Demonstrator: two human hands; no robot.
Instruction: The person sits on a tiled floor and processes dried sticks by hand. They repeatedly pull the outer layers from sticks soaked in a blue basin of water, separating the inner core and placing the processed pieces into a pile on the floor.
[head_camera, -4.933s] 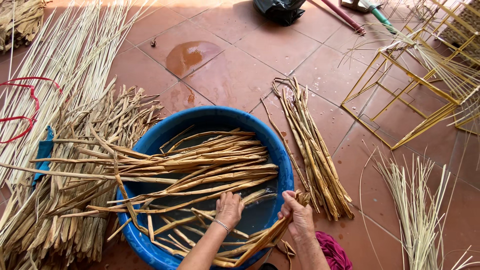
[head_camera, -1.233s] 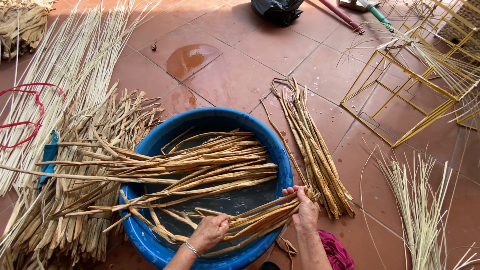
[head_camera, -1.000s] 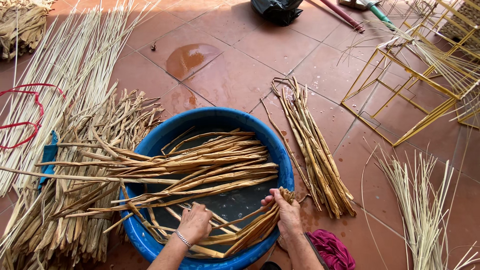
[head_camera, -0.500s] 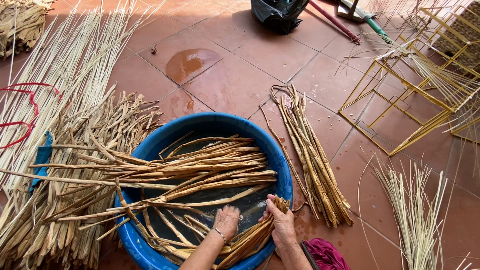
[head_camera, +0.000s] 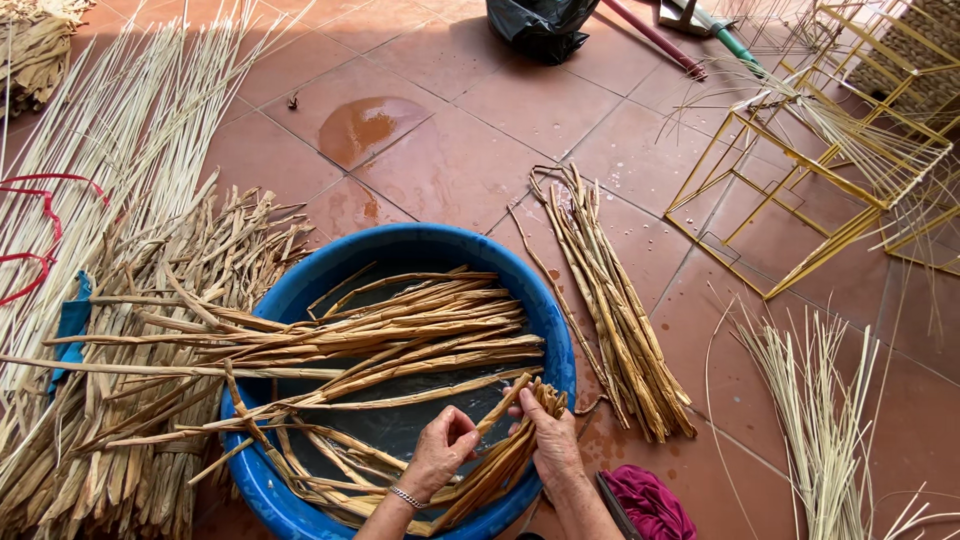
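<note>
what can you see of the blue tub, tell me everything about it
The blue tub is a round, shallow basin that looks like plastic, standing on the terracotta tile floor. It holds dark water and long tan reed strips, many overhanging its left rim onto a dry pile. The left hand and right hand grip a bundle of strips over its near side. The near rim is cut off by the frame.

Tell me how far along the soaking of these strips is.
Looks done: a wet bundle lies on the tiles right of the blue basin. In hand: the left hand and right hand gather a bunch of strips at the basin's near edge. Left: more strips across the water, and a large dry pile on the left.
</note>
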